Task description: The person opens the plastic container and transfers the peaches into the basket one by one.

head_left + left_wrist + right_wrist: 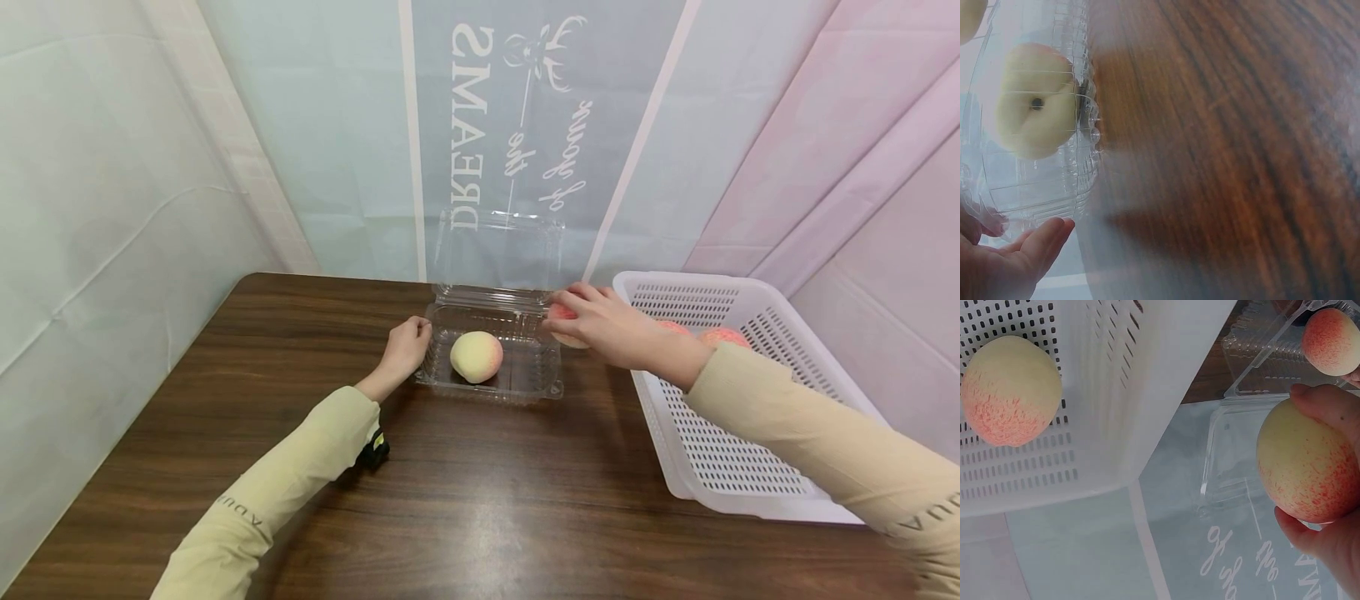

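Note:
A clear plastic clamshell box (525, 367) lies on the table with its lid (498, 250) raised at the back. One pale yellow peach with a pink blush (477, 357) sits inside, toward the left. At the box's left rim my left hand (405, 348) pinches the edge between thumb and fingers, which the left wrist view shows close up (1019, 265). My right hand (600, 321) grips a second peach (1307, 462), red and yellow, just beside the box's right end. Its fingers cover much of that peach in the head view.
A white perforated plastic basket (678, 475) stands at the right, partly under the right forearm. Peaches (724, 337) lie in it, one of them plain in the right wrist view (1011, 390). Behind the brown wooden table (480, 517) hangs a printed curtain (345, 167).

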